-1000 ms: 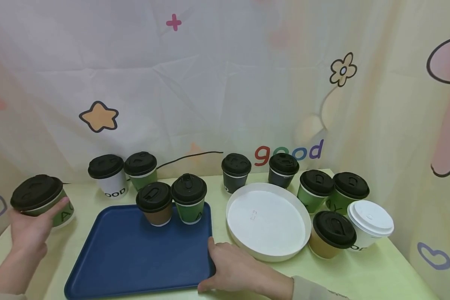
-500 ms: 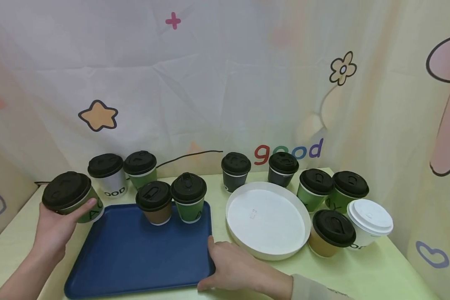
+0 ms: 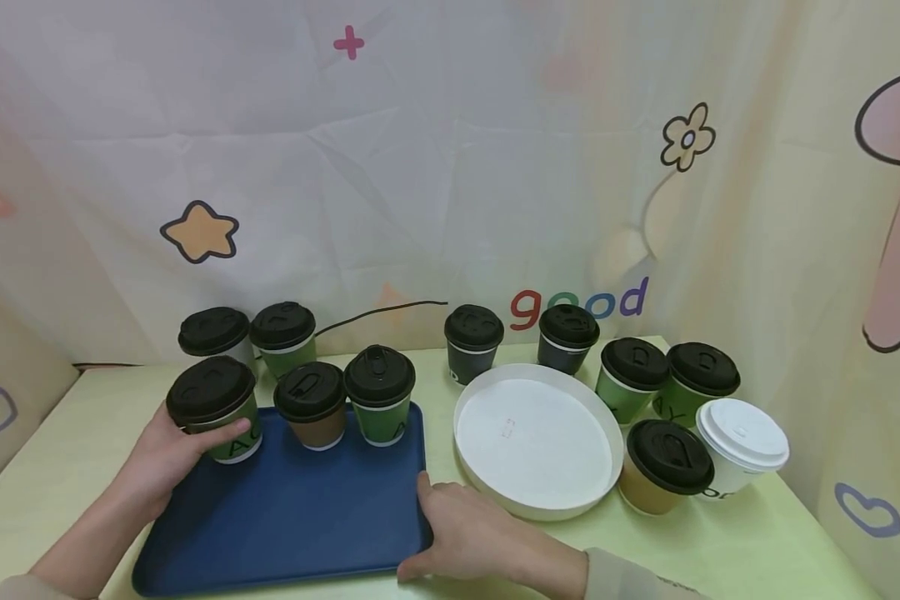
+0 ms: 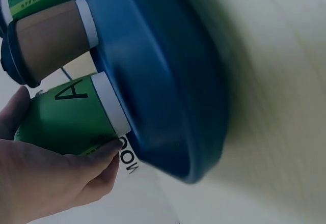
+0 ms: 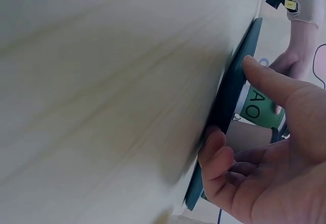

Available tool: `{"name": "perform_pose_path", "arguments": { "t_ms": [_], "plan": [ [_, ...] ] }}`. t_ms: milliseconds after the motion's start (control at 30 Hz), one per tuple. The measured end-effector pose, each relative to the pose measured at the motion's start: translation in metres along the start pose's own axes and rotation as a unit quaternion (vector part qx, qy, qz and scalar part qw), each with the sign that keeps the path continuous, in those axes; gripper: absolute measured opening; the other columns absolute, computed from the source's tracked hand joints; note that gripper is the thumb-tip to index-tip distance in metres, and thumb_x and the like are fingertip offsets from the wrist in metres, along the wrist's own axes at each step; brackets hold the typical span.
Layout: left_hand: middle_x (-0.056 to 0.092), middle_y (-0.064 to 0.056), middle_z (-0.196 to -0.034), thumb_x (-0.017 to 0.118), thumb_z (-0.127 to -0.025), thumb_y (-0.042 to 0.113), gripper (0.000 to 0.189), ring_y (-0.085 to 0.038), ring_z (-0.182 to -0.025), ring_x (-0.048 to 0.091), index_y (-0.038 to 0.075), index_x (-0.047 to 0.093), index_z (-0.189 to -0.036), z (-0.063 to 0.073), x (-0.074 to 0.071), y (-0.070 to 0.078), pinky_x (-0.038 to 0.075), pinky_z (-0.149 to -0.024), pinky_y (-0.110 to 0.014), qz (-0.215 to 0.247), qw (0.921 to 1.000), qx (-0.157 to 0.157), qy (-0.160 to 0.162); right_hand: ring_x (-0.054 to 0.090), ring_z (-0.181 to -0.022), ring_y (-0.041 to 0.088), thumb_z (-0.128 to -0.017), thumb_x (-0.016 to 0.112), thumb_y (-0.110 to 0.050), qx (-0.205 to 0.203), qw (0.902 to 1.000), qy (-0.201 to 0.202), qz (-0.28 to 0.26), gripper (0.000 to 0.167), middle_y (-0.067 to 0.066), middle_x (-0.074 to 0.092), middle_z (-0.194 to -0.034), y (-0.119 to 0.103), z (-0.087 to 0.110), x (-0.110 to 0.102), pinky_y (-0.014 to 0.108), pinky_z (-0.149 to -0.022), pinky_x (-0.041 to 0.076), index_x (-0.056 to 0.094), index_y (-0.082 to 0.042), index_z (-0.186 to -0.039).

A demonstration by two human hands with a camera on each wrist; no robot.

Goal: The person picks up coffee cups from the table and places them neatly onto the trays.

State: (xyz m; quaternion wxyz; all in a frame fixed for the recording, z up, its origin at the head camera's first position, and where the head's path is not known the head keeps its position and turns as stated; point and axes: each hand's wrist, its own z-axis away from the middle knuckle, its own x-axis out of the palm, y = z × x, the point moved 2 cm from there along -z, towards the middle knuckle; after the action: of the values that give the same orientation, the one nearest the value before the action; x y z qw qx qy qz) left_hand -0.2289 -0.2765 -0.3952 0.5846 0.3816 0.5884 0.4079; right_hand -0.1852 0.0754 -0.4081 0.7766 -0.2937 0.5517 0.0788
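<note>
My left hand (image 3: 157,458) grips a green paper cup (image 3: 236,421) with a black lid at the tray's back left corner. In the left wrist view the cup's white base (image 4: 113,104) is right at the blue tray (image 4: 153,81), thumb and fingers on opposite sides. At the right edge of the blue tray (image 3: 292,517), my right hand (image 3: 480,533) holds the rim between thumb and curled fingers, as the right wrist view shows. A brown cup (image 3: 318,429) and another green cup (image 3: 382,421), both black-lidded, stand along the tray's back edge.
Behind the tray stand a white cup (image 3: 213,332) and a green cup (image 3: 283,333). A round white dish (image 3: 536,442) lies right of the tray. Several lidded cups surround it, including a brown one (image 3: 648,483) and a white-lidded one (image 3: 742,437). A printed curtain (image 3: 420,208) hangs behind.
My left hand has carried the green cup rightward from the table's left side to the tray's back left corner. The right hand stays on the tray's edge.
</note>
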Motion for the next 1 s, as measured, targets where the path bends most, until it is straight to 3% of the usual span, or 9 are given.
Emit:
{"name": "perform_pose_path", "arguments": {
  "t_ms": [233, 467, 1000],
  "plan": [
    [0.019, -0.026, -0.163, 0.079, -0.093, 0.025, 0.102, -0.048, -0.148, 0.016, 0.005, 0.007, -0.164, -0.002, 0.012, -0.003, 0.024, -0.11, -0.068, 0.004, 0.9996, -0.005, -0.028, 0.061, -0.117, 0.013, -0.075, 0.086, -0.06, 0.0, 1.0, -0.008, -0.002, 0.114, 0.013, 0.065, -0.131, 0.0, 0.0, 0.0, 0.03, -0.096, 0.051, 0.039, 0.01, -0.151],
    [0.025, -0.023, -0.162, 0.083, -0.09, 0.03, 0.104, -0.045, -0.148, 0.019, 0.008, 0.014, -0.164, -0.005, 0.021, 0.0, 0.025, -0.11, -0.066, 0.003, 0.9997, 0.001, -0.023, 0.061, -0.116, 0.012, -0.075, 0.086, -0.061, 0.001, 1.0, -0.005, 0.002, 0.113, 0.012, 0.066, -0.129, 0.0, 0.0, 0.0, 0.029, -0.095, 0.051, 0.04, 0.01, -0.151],
    [0.023, -0.024, -0.162, 0.081, -0.092, 0.025, 0.101, -0.045, -0.147, 0.02, 0.006, 0.012, -0.163, -0.006, 0.027, 0.001, 0.026, -0.11, -0.065, 0.004, 0.9996, -0.001, -0.028, 0.06, -0.118, 0.013, -0.075, 0.085, -0.062, 0.003, 0.9999, -0.003, 0.009, 0.113, 0.013, 0.065, -0.132, -0.001, 0.001, 0.0, 0.03, -0.097, 0.05, 0.04, 0.009, -0.151]
  ]
}}
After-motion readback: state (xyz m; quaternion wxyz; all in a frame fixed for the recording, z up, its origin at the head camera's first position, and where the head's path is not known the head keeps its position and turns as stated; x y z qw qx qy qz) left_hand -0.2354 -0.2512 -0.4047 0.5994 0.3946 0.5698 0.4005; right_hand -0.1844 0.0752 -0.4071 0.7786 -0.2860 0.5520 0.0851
